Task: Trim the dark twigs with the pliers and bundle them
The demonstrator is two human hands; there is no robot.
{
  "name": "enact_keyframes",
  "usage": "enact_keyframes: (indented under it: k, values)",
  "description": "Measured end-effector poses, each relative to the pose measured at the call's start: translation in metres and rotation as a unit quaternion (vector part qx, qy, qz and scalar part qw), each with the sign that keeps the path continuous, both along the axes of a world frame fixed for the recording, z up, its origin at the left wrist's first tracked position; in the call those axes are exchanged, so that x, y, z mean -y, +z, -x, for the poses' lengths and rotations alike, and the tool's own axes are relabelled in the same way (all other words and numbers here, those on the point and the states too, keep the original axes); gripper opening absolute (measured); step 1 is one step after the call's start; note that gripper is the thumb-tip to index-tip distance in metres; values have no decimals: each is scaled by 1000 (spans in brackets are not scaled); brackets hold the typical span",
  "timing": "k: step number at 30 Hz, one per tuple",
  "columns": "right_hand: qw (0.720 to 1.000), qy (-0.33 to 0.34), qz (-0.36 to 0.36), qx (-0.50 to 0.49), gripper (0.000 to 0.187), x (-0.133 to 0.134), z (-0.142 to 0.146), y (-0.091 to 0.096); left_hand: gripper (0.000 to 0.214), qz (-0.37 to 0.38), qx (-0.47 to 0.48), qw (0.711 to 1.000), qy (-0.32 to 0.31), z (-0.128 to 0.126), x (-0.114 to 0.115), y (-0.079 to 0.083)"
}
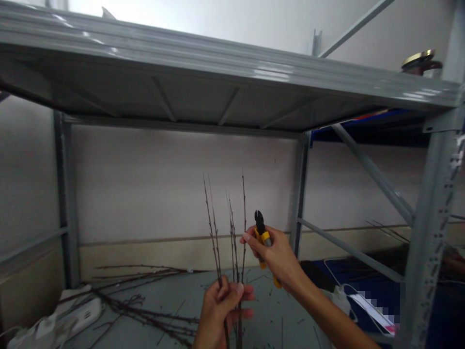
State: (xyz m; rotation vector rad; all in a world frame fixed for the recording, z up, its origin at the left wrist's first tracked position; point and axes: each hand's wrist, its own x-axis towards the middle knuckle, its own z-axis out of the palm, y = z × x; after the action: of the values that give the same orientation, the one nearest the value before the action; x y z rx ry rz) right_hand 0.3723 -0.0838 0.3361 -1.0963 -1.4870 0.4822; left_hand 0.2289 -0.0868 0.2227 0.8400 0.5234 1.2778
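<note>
My left hand (pixel 220 310) is low in the middle of the view, shut around several thin dark bare twigs (pixel 234 237) that rise upright above it. My right hand (pixel 278 257) is shut on yellow-handled diagonal cutters (pixel 260 231), a little to the right of the twigs. The black jaws point up and sit beside the twig tips, apart from them. The lower ends of the twigs are hidden behind my left hand and fingers.
Above hangs a grey steel shelf (pixel 181 77), with an upright post (pixel 428 232) at the right. A pile of cut twigs (pixel 141 312) lies on the lower shelf near a white power strip (pixel 82 312). Cables and dark blue material (pixel 374 286) lie at the right.
</note>
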Motion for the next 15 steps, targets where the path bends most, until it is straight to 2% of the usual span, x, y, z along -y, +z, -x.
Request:
enact_keyframes:
  k: [6, 15]
  values:
    - [999, -24, -19, 24, 26, 0, 0, 1, 60, -27, -10, 1000, 10, -6, 3, 11]
    - [997, -44, -19, 59, 25, 4, 3, 3, 71, -17, -6, 1000, -18, -11, -5, -2]
